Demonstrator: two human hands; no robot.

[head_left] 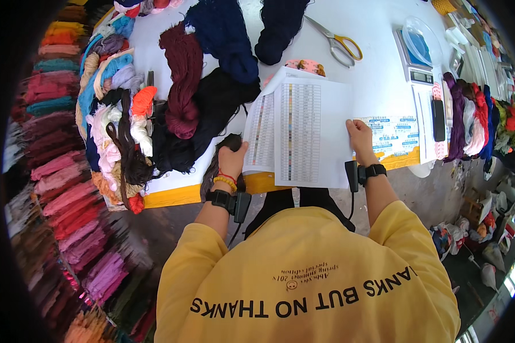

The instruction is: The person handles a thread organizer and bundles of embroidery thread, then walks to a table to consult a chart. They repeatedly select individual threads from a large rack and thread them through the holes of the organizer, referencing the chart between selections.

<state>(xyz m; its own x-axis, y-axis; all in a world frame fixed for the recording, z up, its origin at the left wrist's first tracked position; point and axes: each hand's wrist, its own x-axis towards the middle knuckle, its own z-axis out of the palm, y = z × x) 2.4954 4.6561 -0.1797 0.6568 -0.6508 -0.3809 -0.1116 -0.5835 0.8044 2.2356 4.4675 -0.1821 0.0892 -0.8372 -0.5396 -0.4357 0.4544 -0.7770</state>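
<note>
My left hand [231,162] is closed round a dark brown skein of yarn [210,168], at the table's near edge. Its thumb lies against the left side of the papers. With my right hand [361,139] I pinch the right edge of a printed sheet [313,134], which carries a table with a narrow column of colour swatches. Another swatch sheet [260,134] shows beneath it, on the left. Just beyond my left hand lie a black skein [223,94] and a maroon skein [182,74], with a navy skein [226,37] farther back.
Scissors [339,47] with yellow-lined handles lie at the back. A digital scale [420,75] bearing a clear bowl stands right, near a black phone-like object [438,120]. Mixed yarns [111,74] heap along the left edge; colourful skeins [469,117] lie far right.
</note>
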